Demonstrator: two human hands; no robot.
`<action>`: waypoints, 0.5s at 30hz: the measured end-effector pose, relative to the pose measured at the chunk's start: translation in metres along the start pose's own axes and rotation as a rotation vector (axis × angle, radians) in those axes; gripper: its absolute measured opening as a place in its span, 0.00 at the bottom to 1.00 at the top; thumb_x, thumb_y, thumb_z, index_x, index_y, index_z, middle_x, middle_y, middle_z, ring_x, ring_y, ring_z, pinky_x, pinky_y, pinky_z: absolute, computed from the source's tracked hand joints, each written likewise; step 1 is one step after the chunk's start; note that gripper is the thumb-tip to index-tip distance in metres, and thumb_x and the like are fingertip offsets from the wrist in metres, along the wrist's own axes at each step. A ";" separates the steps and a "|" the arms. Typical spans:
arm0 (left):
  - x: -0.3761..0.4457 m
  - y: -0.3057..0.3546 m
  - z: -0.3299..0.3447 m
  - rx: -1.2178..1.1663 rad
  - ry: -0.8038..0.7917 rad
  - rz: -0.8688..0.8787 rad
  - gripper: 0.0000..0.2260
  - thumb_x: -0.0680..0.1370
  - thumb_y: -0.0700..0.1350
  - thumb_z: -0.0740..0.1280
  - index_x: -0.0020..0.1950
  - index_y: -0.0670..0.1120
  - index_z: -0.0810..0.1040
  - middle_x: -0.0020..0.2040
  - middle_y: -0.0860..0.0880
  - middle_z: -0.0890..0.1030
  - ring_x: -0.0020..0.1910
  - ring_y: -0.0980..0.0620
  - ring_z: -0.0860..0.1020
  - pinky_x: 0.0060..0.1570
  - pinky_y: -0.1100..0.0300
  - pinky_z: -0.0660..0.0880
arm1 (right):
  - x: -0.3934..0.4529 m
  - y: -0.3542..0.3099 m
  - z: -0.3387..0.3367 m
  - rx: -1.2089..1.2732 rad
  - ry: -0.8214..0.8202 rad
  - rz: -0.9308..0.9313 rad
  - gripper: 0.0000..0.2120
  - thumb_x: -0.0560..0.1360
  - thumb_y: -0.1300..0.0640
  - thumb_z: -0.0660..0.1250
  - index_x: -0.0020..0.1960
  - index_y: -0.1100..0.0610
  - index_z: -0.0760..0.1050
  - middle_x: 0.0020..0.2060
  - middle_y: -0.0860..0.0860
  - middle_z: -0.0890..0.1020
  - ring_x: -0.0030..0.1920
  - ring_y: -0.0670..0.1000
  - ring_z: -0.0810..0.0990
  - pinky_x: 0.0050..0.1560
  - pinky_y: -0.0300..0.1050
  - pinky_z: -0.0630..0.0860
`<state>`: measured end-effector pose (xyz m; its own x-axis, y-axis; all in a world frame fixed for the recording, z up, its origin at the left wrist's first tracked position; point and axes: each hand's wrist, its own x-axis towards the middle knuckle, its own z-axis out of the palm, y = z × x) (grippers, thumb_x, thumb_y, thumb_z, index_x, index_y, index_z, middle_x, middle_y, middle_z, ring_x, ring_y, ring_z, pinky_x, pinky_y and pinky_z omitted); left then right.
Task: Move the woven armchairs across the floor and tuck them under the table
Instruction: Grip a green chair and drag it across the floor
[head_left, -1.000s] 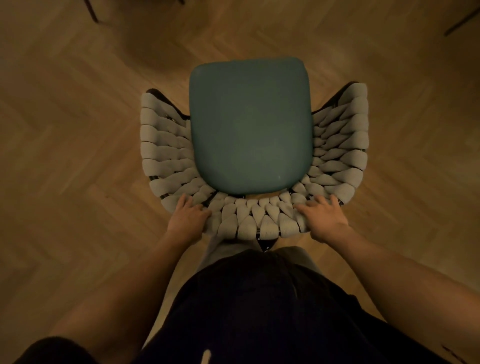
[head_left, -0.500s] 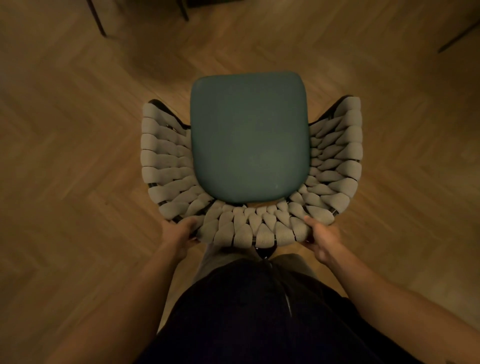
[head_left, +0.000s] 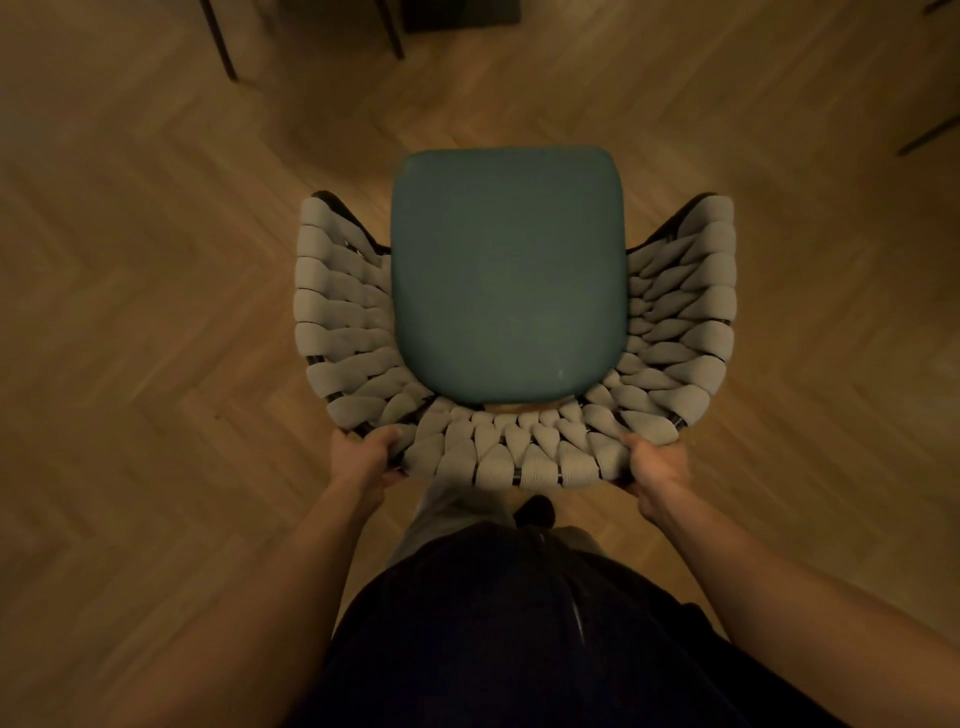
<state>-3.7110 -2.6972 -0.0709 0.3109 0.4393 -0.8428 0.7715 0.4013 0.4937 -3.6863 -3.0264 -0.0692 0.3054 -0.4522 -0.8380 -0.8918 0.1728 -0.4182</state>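
Since a second ago both hands have dropped from resting flat on top of the woven backrest to gripping its lower rear rim: the left hand (head_left: 363, 460) now has its thumb over the edge and fingers curled beneath the weave at the back-left corner, and the right hand (head_left: 655, 466) is wrapped the same way round the back-right corner. The woven armchair (head_left: 511, 441) has also slid lower in view and closer to the person, its green seat cushion (head_left: 506, 275) facing away from them. I judge this to be a change from steadying to a carrying or pushing hold, meaning the chair is now under control and ready to travel; whether its legs are off the floor cannot be told. The chair stands in open space on a herringbone wood floor (head_left: 156, 312), directly in front of the person's body. At the top edge, well apart from the chair, thin dark legs (head_left: 221, 47) of other furniture show, possibly the table, with another dark leg (head_left: 930, 136) at the far right. The room is dim and warm-lit. The tucking step is not yet done.
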 end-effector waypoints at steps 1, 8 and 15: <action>0.005 0.010 0.004 -0.009 0.004 -0.004 0.24 0.77 0.34 0.71 0.69 0.47 0.69 0.60 0.44 0.80 0.53 0.43 0.82 0.36 0.47 0.82 | 0.002 -0.011 0.006 -0.012 0.003 -0.002 0.14 0.78 0.59 0.70 0.62 0.53 0.76 0.53 0.54 0.83 0.51 0.58 0.83 0.44 0.59 0.84; 0.038 0.080 0.030 -0.071 -0.006 -0.017 0.22 0.77 0.33 0.70 0.66 0.49 0.69 0.55 0.47 0.79 0.51 0.45 0.81 0.36 0.47 0.80 | 0.010 -0.097 0.055 -0.001 -0.051 -0.019 0.10 0.80 0.61 0.67 0.61 0.55 0.75 0.51 0.55 0.82 0.46 0.56 0.82 0.40 0.53 0.81; 0.075 0.155 0.055 -0.023 0.022 -0.012 0.25 0.76 0.36 0.73 0.69 0.49 0.69 0.60 0.43 0.79 0.53 0.39 0.82 0.35 0.46 0.82 | 0.017 -0.172 0.102 -0.011 -0.093 -0.034 0.09 0.81 0.61 0.65 0.60 0.54 0.74 0.49 0.55 0.81 0.46 0.55 0.81 0.37 0.52 0.80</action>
<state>-3.5381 -2.6463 -0.0695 0.2890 0.4520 -0.8439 0.7622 0.4248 0.4885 -3.4937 -2.9749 -0.0469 0.3646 -0.3739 -0.8528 -0.8840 0.1487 -0.4432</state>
